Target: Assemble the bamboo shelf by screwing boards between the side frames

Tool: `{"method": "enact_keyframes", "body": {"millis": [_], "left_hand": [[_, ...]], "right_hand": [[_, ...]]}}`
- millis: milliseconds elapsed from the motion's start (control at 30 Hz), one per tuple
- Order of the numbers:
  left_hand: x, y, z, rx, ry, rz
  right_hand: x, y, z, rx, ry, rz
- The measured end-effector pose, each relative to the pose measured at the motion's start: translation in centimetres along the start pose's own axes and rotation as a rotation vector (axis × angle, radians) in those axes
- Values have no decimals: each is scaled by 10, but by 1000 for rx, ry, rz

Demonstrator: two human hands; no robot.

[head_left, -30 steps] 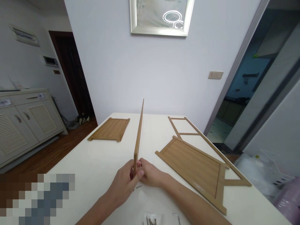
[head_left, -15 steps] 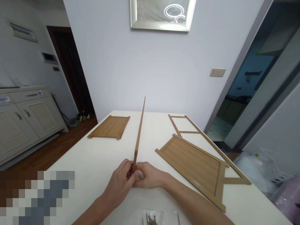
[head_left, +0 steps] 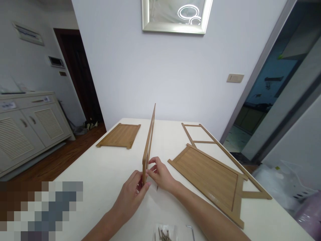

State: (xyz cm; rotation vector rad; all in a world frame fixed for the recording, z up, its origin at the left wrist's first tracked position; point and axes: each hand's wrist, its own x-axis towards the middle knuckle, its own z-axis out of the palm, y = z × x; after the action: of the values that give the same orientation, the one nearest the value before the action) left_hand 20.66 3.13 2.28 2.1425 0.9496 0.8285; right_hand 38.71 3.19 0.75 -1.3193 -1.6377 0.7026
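Observation:
A slim wooden frame (head_left: 147,144) stands on edge over the white table (head_left: 110,164), its long side running away from me. My left hand (head_left: 134,190) grips its near end, thumb on the right and fingers on the left. On the frame's right side, my right hand (head_left: 162,174) has its thumb and fingertips at the inner face. A thin, dark, pointed piece like a screw (head_left: 157,188) pokes out below that hand, which seems to hold it; its upper part is hidden. Close to me lie a clear bag of screws (head_left: 164,233) and a hex key (head_left: 191,231).
A small wooden panel (head_left: 119,135) lies at the far left of the table. On the right, a larger wooden panel (head_left: 208,177) overlaps an open wooden frame (head_left: 233,157) along the table's edge. A wall (head_left: 160,73) rises behind the table.
The upright frame has turned slightly, so its inner side now shows. My right hand has moved from its near end to its right side, and a screw-like tip shows beneath it.

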Motion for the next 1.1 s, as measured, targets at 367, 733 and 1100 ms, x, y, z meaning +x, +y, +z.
{"method": "enact_keyframes", "body": {"millis": [367, 733, 1100], "left_hand": [[-9, -1, 10, 145, 265, 32], [-31, 10, 56, 669, 116, 677], [-20, -10, 83, 774, -209, 517]], "right_hand": [[18, 5, 2, 56, -113, -6], [19, 14, 0, 71, -156, -23], [16, 12, 2, 83, -147, -25]]}}
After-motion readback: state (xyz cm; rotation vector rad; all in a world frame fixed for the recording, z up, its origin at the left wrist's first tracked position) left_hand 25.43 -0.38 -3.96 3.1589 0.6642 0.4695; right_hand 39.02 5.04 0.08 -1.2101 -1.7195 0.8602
